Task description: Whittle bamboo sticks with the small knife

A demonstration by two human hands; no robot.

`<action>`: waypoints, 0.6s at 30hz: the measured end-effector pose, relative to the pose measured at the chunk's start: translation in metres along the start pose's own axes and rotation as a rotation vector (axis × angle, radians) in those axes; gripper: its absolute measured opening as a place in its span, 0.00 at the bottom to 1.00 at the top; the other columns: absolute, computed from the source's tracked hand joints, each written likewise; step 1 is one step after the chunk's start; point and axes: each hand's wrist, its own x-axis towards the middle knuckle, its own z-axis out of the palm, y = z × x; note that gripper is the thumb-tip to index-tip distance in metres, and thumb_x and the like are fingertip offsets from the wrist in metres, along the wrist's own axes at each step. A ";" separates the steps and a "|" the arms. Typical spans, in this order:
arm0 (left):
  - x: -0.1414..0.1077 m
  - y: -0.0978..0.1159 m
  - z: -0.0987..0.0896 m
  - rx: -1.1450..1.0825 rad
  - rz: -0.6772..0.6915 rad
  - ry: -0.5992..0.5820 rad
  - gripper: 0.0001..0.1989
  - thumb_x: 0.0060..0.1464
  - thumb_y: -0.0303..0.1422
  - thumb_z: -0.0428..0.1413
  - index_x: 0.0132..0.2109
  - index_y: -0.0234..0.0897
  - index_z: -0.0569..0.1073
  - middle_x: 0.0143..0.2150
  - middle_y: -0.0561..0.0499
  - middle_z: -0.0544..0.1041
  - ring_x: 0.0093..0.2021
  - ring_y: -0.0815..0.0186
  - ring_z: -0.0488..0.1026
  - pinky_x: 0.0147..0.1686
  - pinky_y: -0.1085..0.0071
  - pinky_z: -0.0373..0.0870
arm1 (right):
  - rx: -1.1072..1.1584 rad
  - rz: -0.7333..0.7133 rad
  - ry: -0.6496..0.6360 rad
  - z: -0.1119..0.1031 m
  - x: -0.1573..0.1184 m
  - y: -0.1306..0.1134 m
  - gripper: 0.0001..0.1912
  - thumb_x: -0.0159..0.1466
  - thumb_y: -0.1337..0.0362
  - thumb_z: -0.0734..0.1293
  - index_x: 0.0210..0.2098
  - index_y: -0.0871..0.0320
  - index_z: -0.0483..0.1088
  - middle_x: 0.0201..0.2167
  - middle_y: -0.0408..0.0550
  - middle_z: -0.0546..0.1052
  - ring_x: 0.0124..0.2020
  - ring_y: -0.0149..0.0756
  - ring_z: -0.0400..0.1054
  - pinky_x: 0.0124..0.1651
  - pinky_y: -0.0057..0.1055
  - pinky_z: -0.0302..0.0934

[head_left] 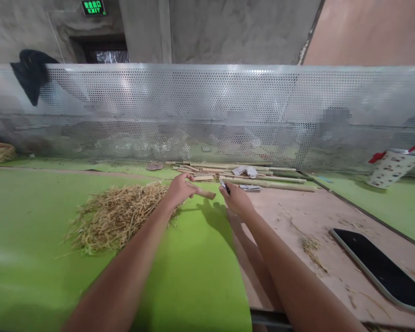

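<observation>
My left hand (183,188) is closed on a short, flat bamboo strip (206,194) whose free end points right. Across a small gap, my right hand (237,198) grips a small knife (224,185) with a dark handle and a short shiny blade pointing up and away from me. The blade and the strip look apart. Left of my left hand, a heap of thin dry straw-like shavings (117,216) lies on the green mat (193,272). Just beyond both hands, several bamboo strips (273,183) lie along the back of the table, with crumpled white paper (245,172) on them.
A perforated metal screen (200,101) runs along the table's far side. At right, a phone (383,269) lies on the pinkish board (280,240) among scattered shavings. Farther right stands a patterned cup (394,168) with a red straw. A woven basket (0,152) sits far left.
</observation>
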 end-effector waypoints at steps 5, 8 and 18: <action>0.002 0.001 -0.002 -0.033 0.069 -0.052 0.18 0.43 0.36 0.61 0.41 0.37 0.68 0.34 0.48 0.76 0.25 0.70 0.68 0.24 0.73 0.62 | 0.072 -0.060 0.051 0.000 0.000 0.003 0.21 0.69 0.54 0.51 0.52 0.57 0.65 0.43 0.53 0.75 0.41 0.40 0.68 0.34 0.27 0.52; 0.004 0.001 -0.001 -0.174 0.101 -0.081 0.20 0.43 0.34 0.62 0.44 0.37 0.67 0.37 0.47 0.76 0.29 0.69 0.70 0.30 0.71 0.65 | 0.130 -0.138 0.083 0.001 0.001 0.002 0.19 0.67 0.53 0.53 0.39 0.58 0.69 0.32 0.50 0.75 0.32 0.37 0.66 0.30 0.26 0.49; 0.014 -0.013 0.027 -0.453 0.066 -0.145 0.18 0.44 0.40 0.61 0.41 0.37 0.69 0.34 0.49 0.75 0.32 0.67 0.69 0.34 0.70 0.62 | 0.461 -0.288 0.053 0.011 -0.003 -0.013 0.18 0.58 0.50 0.59 0.20 0.56 0.58 0.16 0.38 0.58 0.20 0.28 0.49 0.24 0.26 0.41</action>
